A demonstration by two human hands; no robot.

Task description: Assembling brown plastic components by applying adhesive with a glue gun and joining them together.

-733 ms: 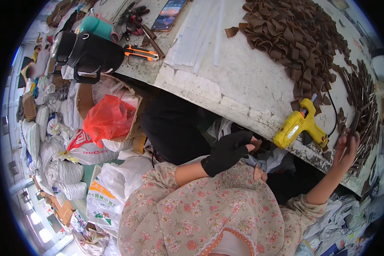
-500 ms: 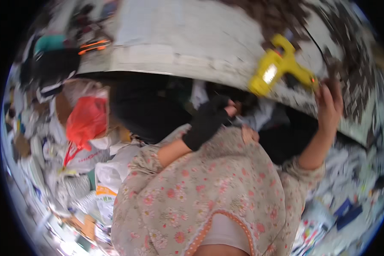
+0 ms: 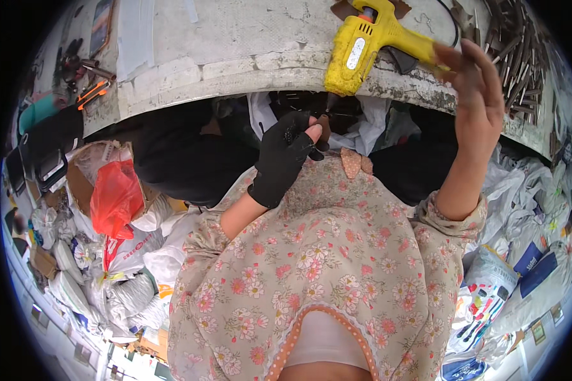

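Observation:
A yellow glue gun [image 3: 368,44] lies on the edge of the grey worktable [image 3: 235,38], its nozzle pointing down over the edge. My left hand [image 3: 286,155], in a black fingerless glove, is raised just under that nozzle, and its thumb and fingers pinch a small brown piece [image 3: 325,124]. My right hand [image 3: 473,89] is bare and lifted at the table edge. Its fingers are spread and its fingertips touch the rear end of the gun's handle. My floral dress fills the lower middle of the view.
Dark thin strips [image 3: 518,57] lie piled on the table at the top right. Orange-handled pliers [image 3: 94,92] and a phone [image 3: 102,25] lie at the top left. Below the table are a red plastic bag [image 3: 114,197], a black bag [image 3: 51,143] and white sacks [image 3: 140,254].
The view has swung closer to the table edge. My right hand has come from the strips at the right to the gun's handle. My left hand has risen under the nozzle.

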